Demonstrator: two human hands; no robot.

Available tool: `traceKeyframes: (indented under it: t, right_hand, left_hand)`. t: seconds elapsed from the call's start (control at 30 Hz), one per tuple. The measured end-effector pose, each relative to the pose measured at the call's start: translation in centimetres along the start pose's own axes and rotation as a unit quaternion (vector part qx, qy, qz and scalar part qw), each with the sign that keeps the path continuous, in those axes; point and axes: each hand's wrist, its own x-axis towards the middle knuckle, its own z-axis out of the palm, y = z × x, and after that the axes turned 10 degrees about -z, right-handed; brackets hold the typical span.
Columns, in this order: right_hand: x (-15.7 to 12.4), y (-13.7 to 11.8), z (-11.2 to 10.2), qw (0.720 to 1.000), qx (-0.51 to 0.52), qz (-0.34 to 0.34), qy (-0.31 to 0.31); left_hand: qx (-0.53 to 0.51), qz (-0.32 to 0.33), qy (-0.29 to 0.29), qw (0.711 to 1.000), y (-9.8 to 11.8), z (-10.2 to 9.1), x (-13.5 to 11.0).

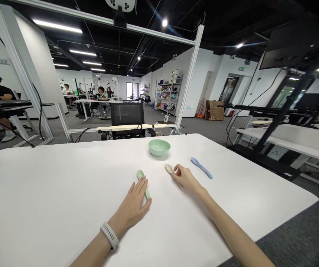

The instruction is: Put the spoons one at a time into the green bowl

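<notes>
My left hand (133, 205) lies flat on the white table (64, 193), fingers stretched out beside a pale green spoon (140, 175) whose handle runs under its fingertips. My right hand (186, 179) is closed in a pinch on a beige spoon (169, 168), whose bowl sticks out toward the far left. A blue spoon (201, 168) lies alone to the right of that hand. A mint green bowl (159, 147) stands upright farther back, beyond both hands.
A black office chair (127, 115) stands behind the table's far edge inside a white metal frame (188, 79). A second desk (287, 139) and a black stand are on the right. People sit at desks far back and at the left.
</notes>
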Motion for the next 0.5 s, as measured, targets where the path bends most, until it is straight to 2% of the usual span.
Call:
traceKeyframes:
  t: [0.2, 0.37, 0.5]
  right_hand:
    - [0.1, 0.3, -0.1, 1.0, 0.002, -0.002, 0.012]
    - [0.0, 0.5, -0.1, 1.0, -0.002, -0.004, 0.007]
    - [-0.1, 0.4, 0.0, 1.0, 0.003, -0.003, 0.003]
  left_hand:
    - [-0.013, 0.0, 0.003, 1.0, 0.2, -0.3, -0.1]
    - [-0.018, -0.017, -0.023, 0.999, 0.6, -0.8, -0.2]
    - [-0.019, -0.011, -0.021, 1.0, 0.7, -1.0, -0.2]
